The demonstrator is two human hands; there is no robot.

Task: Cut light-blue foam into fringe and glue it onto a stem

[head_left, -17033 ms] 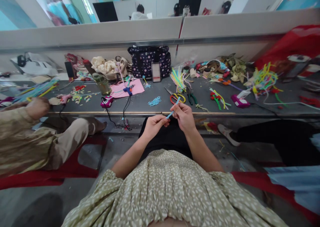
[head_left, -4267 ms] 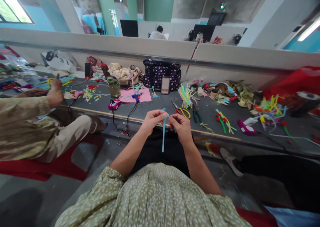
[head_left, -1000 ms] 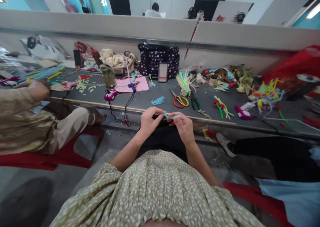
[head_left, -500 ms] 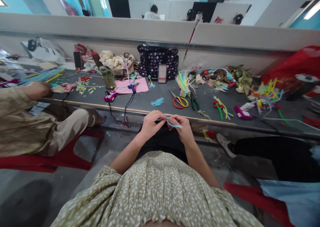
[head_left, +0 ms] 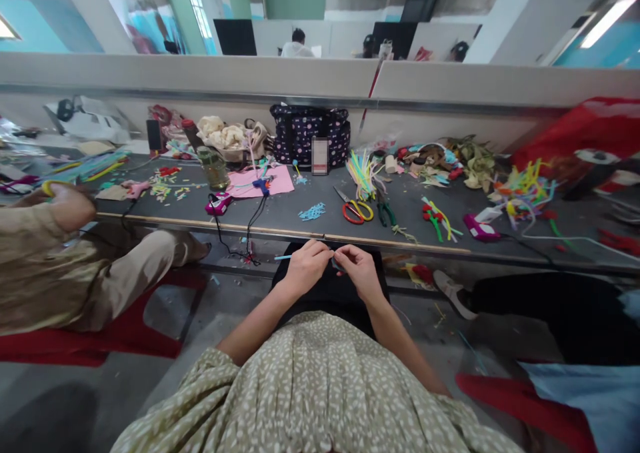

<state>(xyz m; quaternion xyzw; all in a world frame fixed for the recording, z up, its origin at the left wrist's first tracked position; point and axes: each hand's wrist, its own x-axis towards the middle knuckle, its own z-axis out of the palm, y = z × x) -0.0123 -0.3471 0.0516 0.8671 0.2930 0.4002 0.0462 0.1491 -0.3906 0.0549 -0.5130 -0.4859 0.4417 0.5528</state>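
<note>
My left hand [head_left: 311,266] is closed on a light blue pipe cleaner [head_left: 283,258], whose straight end sticks out to the left past the knuckles. Close beside it, my right hand [head_left: 357,270] pinches with thumb and forefinger where the fingertips of both hands meet. The part of the pipe cleaner between the fingertips is mostly hidden. Both hands are above my lap, just in front of the table edge. Beyond them on the table lie a pile of short blue pieces [head_left: 312,211] and scissors [head_left: 357,211] with red and yellow handles.
Dark green-handled pliers [head_left: 385,212] and a bundle of pipe cleaners [head_left: 364,173] lie by the scissors. A blue glue gun [head_left: 261,185] rests on pink paper [head_left: 281,181]. At the back stands a dotted bag [head_left: 295,136]. A co-worker's arm [head_left: 63,213] is at left.
The blue loop at my right hand is gone from sight, and a straight blue end now sticks out left of my left hand. The co-worker's hand at left has drawn back. The view has tilted up slightly.
</note>
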